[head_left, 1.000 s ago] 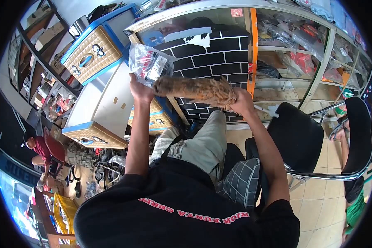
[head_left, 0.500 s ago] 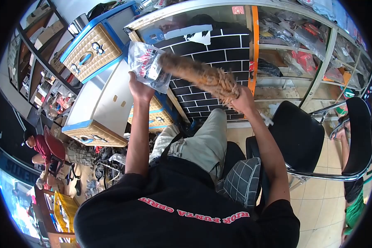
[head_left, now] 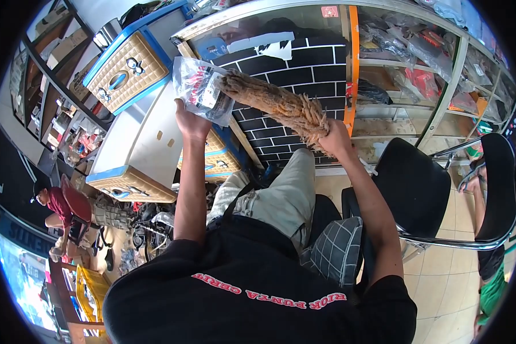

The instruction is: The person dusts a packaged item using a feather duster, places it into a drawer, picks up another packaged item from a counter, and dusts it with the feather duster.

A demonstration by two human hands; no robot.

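A clear plastic bag [head_left: 196, 92] with red print and a dark item inside is gripped at its lower edge by my left hand [head_left: 192, 121]. My right hand [head_left: 335, 139] is wrapped round the near end of a shaggy brown feather duster [head_left: 275, 103]. The duster slants up and to the left, its far tip at the bag's right side, seemingly touching it. Part of a thin pale handle [head_left: 368, 166] shows beyond my right wrist. Behind both things stands a glass cabinet backed with a black brick pattern [head_left: 289, 77].
A tan and blue drawer unit [head_left: 131, 74] stands at the left. Shelves with bagged goods [head_left: 424, 46] fill the right back. A black chair [head_left: 413, 186] is close on my right, a checked cushion [head_left: 335, 252] beside me. One person in a red shirt [head_left: 63, 206] sits far left.
The bag and my left hand have shifted slightly left. The duster, blurred before, is now sharper, its tip still against or near the bag.
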